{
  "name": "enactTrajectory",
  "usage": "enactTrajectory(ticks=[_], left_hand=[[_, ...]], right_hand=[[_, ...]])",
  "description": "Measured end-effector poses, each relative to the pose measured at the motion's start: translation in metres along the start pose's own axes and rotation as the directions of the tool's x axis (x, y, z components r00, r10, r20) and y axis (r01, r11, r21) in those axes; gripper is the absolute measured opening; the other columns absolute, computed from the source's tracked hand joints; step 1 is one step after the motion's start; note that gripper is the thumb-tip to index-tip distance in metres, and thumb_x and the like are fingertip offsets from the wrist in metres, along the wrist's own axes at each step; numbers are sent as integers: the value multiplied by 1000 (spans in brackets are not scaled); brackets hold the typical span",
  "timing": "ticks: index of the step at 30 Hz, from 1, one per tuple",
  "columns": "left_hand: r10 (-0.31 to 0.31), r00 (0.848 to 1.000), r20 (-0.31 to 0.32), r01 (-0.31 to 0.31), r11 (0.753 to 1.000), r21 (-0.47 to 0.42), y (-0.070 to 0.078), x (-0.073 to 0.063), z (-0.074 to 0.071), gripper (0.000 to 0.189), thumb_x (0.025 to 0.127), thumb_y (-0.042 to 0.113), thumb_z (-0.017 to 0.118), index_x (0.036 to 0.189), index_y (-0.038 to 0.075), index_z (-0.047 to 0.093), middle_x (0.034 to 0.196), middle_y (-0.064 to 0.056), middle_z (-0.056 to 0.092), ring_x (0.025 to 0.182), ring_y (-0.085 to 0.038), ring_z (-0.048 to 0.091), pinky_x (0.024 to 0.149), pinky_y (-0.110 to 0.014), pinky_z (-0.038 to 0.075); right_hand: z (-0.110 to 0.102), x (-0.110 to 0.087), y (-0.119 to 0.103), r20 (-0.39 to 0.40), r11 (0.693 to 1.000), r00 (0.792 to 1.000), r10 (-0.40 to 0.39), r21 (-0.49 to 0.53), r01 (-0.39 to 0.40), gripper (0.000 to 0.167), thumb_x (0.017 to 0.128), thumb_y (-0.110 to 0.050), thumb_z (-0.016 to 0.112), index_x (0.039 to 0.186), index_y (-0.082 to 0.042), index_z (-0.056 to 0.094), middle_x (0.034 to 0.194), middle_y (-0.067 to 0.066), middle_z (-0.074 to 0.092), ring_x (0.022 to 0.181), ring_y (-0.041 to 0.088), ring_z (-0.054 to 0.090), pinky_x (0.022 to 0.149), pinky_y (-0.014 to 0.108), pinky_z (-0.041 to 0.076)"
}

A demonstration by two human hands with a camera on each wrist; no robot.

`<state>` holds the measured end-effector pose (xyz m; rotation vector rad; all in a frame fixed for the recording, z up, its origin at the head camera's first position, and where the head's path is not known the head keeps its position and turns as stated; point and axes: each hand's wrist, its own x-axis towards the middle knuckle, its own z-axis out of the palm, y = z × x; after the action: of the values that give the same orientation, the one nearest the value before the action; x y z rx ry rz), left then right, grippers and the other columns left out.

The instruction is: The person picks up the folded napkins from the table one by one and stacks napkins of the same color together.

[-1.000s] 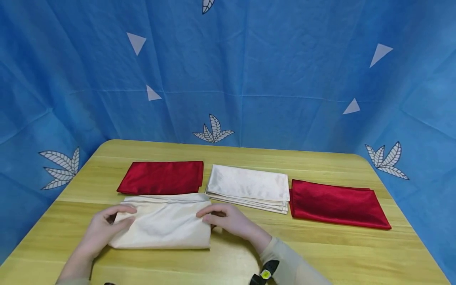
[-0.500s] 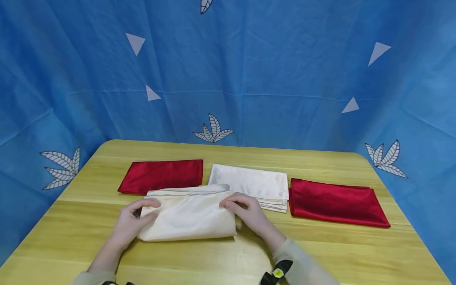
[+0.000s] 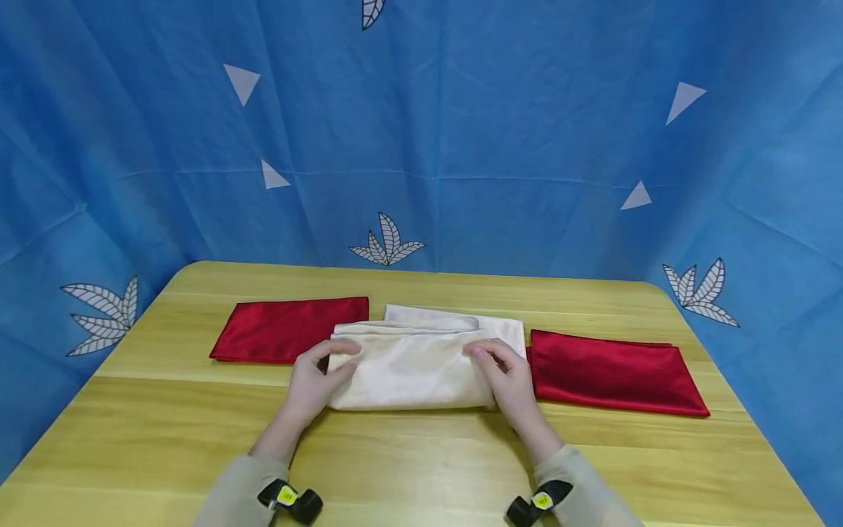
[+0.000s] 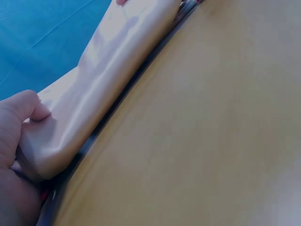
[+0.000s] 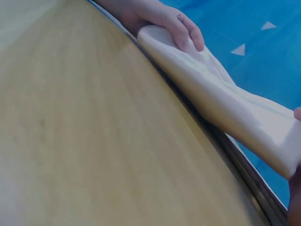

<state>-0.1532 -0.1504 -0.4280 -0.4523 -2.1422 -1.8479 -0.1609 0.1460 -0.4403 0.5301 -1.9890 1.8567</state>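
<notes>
Both hands on the cream cloth point(image 3: 408, 369), one at each end. Left hand point(image 3: 315, 377) grips the left end, thumb and index on the near face; right hand point(image 3: 510, 377) grips the right end the same way. Other fingers mostly hidden behind the fabric. Cream cloth is folded into a long bundle, loose layers along its top edge, a rounded fold along the bottom, face a bit creased. It sits mid-table in front of the white cloth point(image 3: 510, 331), covering most of it; only the back and right parts of the white one show. Can't tell if the cream bottom edge touches the table point(image 3: 421, 457). Left red cloth point(image 3: 283, 331) lies flat and folded, its near right corner hidden by the cream end and left hand. Right red cloth point(image 3: 612, 373) also flat and folded, just beside the white one, slightly angled. Table is yellowish wood. Blue curtain point(image 3: 369, 132) behind, printed with pale triangles and leaf sprigs. Beige sleeves point(image 3: 233, 487), a black wrist device point(image 3: 290, 500) with a yellow label on each arm.
</notes>
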Motion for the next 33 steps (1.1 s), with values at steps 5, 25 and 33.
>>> enactTrajectory(ticks=[5, 25, 33], left_hand=[[-23, 999, -37, 23, 1000, 0, -9, 14, 20, 20, 81, -11, 68, 101, -8, 69, 103, -23, 66, 103, -12, 58, 94, -18, 41], [76, 984, -160, -27, 957, 288, -32, 41, 67, 16, 83, 6, 74, 98, 9, 74, 99, -2, 69, 99, -18, 62, 88, -36, 49], [85, 986, -143, -36, 949, 314, -36, 42, 67, 20, 83, 3, 71, 102, 6, 73, 100, -6, 67, 100, -21, 61, 89, -37, 48]], right_hand=[[-2, 5, -21, -107, 993, 994, 16, -118, -29, 11, 90, 10, 57, 93, 12, 67, 91, 25, 63, 89, 10, 59, 77, 14, 46], [-20, 10, 13, -299, 861, 954, 8, -483, -158, 22, 88, -1, 57, 100, -10, 72, 93, 2, 63, 72, 14, 43, 68, 23, 38], [-22, 10, 13, -292, 846, 952, 94, -481, -231, 26, 87, -2, 57, 108, -8, 70, 108, 6, 64, 87, 22, 51, 80, 33, 41]])
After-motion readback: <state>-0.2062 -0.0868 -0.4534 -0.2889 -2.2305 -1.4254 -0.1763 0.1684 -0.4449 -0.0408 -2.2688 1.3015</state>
